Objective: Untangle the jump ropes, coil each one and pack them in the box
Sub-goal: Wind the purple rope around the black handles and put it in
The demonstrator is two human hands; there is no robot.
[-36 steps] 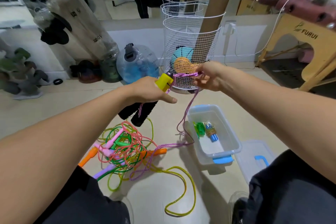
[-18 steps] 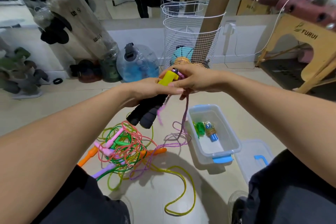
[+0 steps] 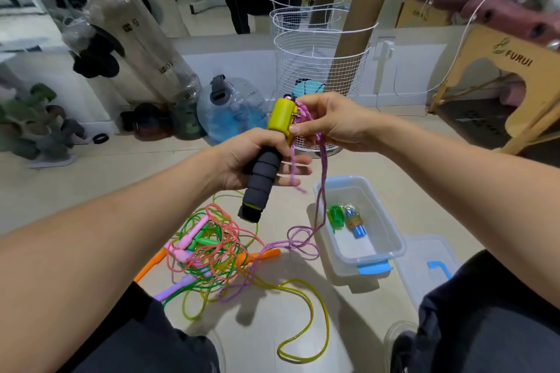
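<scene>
right hand point(image 3: 330, 121), apart a second ago, now pinches purple rope point(image 3: 322, 166) onto the foam-grip handle point(image 3: 262, 172) clasped in left hand point(image 3: 242, 160); coiling proceeds.

Handle point(image 3: 266, 157): yellow top, dark grey foam. Rope point(image 3: 321, 160): purple braid. Box point(image 3: 391, 239): clear, blue latch. Basket point(image 3: 321, 70): white wire.

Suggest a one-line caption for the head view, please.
Left hand holds handles; right hand winds purple rope.

"FURUI" is printed on the wooden stand point(image 3: 512, 70) at right.
</scene>
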